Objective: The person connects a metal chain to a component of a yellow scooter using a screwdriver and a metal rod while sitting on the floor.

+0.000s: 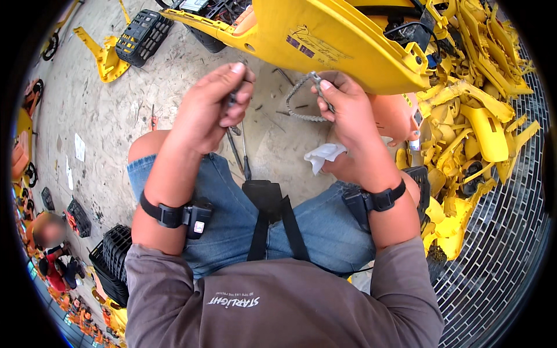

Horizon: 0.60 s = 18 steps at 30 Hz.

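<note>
My right hand point(346, 110) is closed, pinching a grey linked chain point(290, 103) between thumb and fingers. The chain hangs in a loose loop to the left of that hand. My left hand point(219, 104) is curled shut at about the same height, apart from the chain. Small dark bits show between its fingers, but I cannot make out what it holds. Just beyond both hands is a large yellow body panel point(325, 43). A crumpled white tissue point(322, 156) is below my right hand. Long thin tools, one like a screwdriver point(246, 153), lie between my knees.
A heap of yellow plastic parts point(487, 124) lies on the right against a brick-patterned wall point(493, 232). A black basket point(144, 37) and a yellow part point(107, 61) are at far left. More black baskets point(113, 255) stand near my left side. Another person point(55, 267) is at the left.
</note>
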Each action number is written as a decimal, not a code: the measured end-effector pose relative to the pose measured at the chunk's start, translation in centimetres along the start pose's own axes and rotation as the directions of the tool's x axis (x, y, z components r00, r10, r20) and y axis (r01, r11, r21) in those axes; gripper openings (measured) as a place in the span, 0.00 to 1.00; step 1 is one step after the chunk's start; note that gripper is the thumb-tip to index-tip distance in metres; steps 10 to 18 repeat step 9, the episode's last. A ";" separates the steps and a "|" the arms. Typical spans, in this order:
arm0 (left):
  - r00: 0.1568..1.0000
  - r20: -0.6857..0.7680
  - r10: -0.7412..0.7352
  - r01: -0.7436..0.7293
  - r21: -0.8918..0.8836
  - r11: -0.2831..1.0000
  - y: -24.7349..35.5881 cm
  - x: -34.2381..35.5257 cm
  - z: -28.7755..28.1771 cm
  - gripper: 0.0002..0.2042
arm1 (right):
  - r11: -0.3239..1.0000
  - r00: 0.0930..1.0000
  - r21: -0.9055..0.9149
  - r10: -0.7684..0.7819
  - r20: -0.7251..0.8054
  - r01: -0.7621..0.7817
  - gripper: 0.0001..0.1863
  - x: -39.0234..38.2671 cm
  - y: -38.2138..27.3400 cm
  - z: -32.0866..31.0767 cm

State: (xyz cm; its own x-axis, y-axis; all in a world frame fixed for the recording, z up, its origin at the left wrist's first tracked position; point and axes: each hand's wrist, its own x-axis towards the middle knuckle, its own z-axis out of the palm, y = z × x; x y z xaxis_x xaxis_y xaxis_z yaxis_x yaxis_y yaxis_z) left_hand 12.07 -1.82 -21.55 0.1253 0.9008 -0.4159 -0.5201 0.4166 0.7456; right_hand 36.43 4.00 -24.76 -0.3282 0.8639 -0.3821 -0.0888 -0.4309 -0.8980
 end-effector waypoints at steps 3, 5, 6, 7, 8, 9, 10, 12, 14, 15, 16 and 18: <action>0.975 -0.209 -0.073 0.106 0.149 0.983 -2.7 1.5 0.0 0.12 | 0.993 0.999 0.115 -0.043 0.032 0.039 0.13 -0.9 -1.2 -0.6; 0.944 -0.309 -0.116 0.193 0.232 0.953 -4.0 2.1 0.2 0.12 | 0.972 0.996 0.233 -0.058 0.062 0.042 0.13 -1.3 -1.4 -1.4; 0.936 -0.333 -0.117 0.204 0.241 0.949 -4.7 2.4 0.1 0.12 | 0.956 0.995 0.290 -0.064 0.074 0.040 0.13 -1.5 -1.5 -1.9; 0.927 -0.357 -0.118 0.216 0.250 0.944 -5.4 2.6 0.1 0.13 | 0.936 0.991 0.349 -0.085 0.106 0.043 0.15 -1.8 -1.7 -2.1; 0.917 -0.380 -0.120 0.230 0.259 0.938 -6.1 2.8 -0.1 0.13 | 0.927 0.986 0.373 -0.096 0.139 0.038 0.16 -2.0 -2.0 -2.4; 0.914 -0.379 -0.143 0.255 0.265 0.930 -6.5 3.0 -0.2 0.15 | 0.917 0.979 0.398 -0.108 0.173 0.031 0.17 -2.2 -2.2 -2.7; 0.914 -0.379 -0.143 0.255 0.265 0.930 -6.5 3.0 -0.2 0.15 | 0.917 0.979 0.398 -0.108 0.173 0.031 0.17 -2.2 -2.2 -2.7; 0.914 -0.379 -0.143 0.255 0.265 0.930 -6.5 3.0 -0.2 0.15 | 0.917 0.979 0.398 -0.108 0.173 0.031 0.17 -2.2 -2.2 -2.7; 0.914 -0.379 -0.143 0.255 0.265 0.930 -6.5 3.0 -0.2 0.15 | 0.917 0.979 0.398 -0.108 0.173 0.031 0.17 -2.2 -2.2 -2.7; 0.914 -0.379 -0.143 0.255 0.265 0.930 -6.5 3.0 -0.2 0.15 | 0.917 0.979 0.398 -0.108 0.173 0.031 0.17 -2.2 -2.2 -2.7; 0.914 -0.379 -0.143 0.255 0.265 0.930 -6.5 3.0 -0.2 0.15 | 0.917 0.979 0.398 -0.108 0.173 0.031 0.17 -2.2 -2.2 -2.7; 0.914 -0.379 -0.143 0.255 0.265 0.930 -6.5 3.0 -0.2 0.15 | 0.917 0.979 0.398 -0.108 0.173 0.031 0.17 -2.2 -2.2 -2.7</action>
